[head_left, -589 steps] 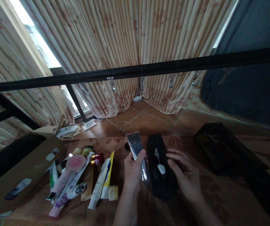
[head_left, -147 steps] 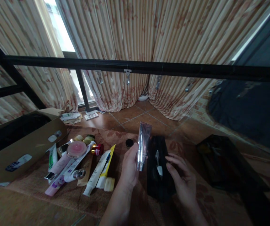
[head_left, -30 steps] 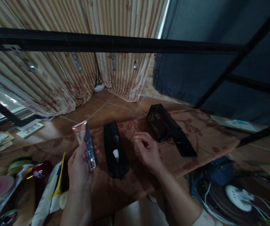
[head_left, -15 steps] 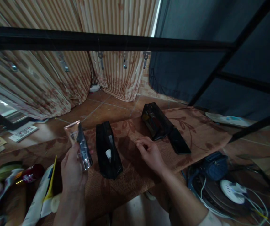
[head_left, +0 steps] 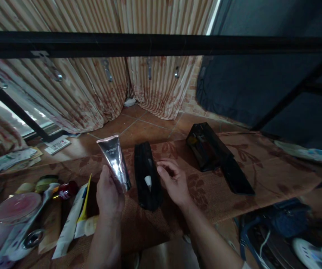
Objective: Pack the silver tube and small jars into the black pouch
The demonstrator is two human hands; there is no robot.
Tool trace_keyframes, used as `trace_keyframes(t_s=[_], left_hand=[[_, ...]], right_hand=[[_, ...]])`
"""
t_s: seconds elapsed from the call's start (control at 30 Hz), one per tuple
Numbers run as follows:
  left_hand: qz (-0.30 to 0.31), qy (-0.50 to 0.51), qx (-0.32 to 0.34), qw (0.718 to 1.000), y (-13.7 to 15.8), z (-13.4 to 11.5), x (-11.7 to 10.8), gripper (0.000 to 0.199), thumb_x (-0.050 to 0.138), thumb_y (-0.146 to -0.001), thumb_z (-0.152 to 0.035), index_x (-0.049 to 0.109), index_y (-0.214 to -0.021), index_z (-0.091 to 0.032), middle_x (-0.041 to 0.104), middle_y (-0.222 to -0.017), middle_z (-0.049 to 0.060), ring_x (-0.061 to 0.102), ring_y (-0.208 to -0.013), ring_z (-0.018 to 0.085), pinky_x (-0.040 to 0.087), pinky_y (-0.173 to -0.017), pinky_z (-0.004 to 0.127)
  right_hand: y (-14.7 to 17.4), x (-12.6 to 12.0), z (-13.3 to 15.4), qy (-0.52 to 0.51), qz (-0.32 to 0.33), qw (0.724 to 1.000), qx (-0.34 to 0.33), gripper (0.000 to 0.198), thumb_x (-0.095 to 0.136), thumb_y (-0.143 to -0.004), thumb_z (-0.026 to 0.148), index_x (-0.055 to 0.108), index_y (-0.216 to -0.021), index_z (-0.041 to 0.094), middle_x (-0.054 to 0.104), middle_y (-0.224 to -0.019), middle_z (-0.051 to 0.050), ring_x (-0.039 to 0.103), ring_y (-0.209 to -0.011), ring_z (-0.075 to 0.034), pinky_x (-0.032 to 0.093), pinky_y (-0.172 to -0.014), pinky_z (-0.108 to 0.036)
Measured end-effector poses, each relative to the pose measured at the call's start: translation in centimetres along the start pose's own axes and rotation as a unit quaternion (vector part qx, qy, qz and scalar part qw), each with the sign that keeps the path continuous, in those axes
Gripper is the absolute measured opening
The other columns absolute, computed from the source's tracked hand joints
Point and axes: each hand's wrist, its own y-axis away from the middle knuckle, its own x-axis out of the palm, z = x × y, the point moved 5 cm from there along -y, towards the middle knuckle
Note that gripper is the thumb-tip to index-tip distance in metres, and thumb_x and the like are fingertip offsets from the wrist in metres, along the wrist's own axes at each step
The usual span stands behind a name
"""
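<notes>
My left hand [head_left: 109, 192] is wrapped around a shiny metallic squeeze tube [head_left: 116, 160], its flat end up and its dark cap pointing down to the right. Just right of the tube lies a black pouch [head_left: 141, 172], opened along its top, with a white-tipped item [head_left: 148, 182] showing inside. My right hand [head_left: 174, 181] hovers at the pouch's right edge, thumb and fingers curved and apart, with nothing seen between them. Whether its fingertips touch the pouch I cannot tell.
A second black see-through case [head_left: 205, 145] and a dark phone [head_left: 238, 177] lie to the right on the brown patterned cloth [head_left: 194, 201]. Several tubes and jars, among them a pink-lidded jar [head_left: 17, 207], crowd the left. A black metal bar [head_left: 161, 44] crosses in front.
The view has swung left. My right hand has come from the space between the two black bags to the near pouch's right edge. The tube has turned, its printed face now towards me.
</notes>
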Motion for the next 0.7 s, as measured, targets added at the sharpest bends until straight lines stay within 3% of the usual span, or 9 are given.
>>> trace_keyframes(t_s=[0.17, 0.37, 0.7], left_hand=[[0.006, 0.004, -0.010, 1.000, -0.2, 0.4, -0.3, 0.028, 0.053, -0.088, -0.037, 0.069, -0.095, -0.014, 0.073, -0.082, 0.004, 0.070, -0.075, 0.016, 0.056, -0.069, 0.026], [-0.006, -0.003, -0.030, 1.000, -0.5, 0.9, -1.0, 0.027, 0.060, -0.083, -0.039, 0.070, -0.087, -0.014, 0.071, -0.071, 0.002, 0.068, -0.064, 0.015, 0.055, -0.064, 0.025], [-0.025, 0.040, -0.081, 0.996, -0.6, 0.9, -1.7, 0.023, 0.056, -0.088, -0.032, 0.067, -0.087, -0.012, 0.071, -0.070, 0.004, 0.067, -0.062, 0.014, 0.055, -0.061, 0.024]], right_hand=[[0.1, 1.2, -0.6, -0.037, -0.013, 0.999, 0.018, 0.014, 0.068, -0.085, 0.033, 0.075, -0.092, 0.024, 0.068, -0.105, -0.006, 0.064, -0.102, -0.020, 0.050, -0.086, -0.034], [0.3, 1.2, -1.3, -0.046, -0.015, 0.998, 0.027, 0.018, 0.072, -0.081, 0.033, 0.075, -0.096, 0.024, 0.067, -0.107, -0.005, 0.063, -0.100, -0.020, 0.048, -0.088, -0.036], [0.3, 1.0, -1.6, -0.048, -0.017, 0.997, 0.056, 0.021, 0.071, -0.080, 0.033, 0.074, -0.099, 0.024, 0.070, -0.103, -0.004, 0.064, -0.093, -0.019, 0.048, -0.086, -0.036]])
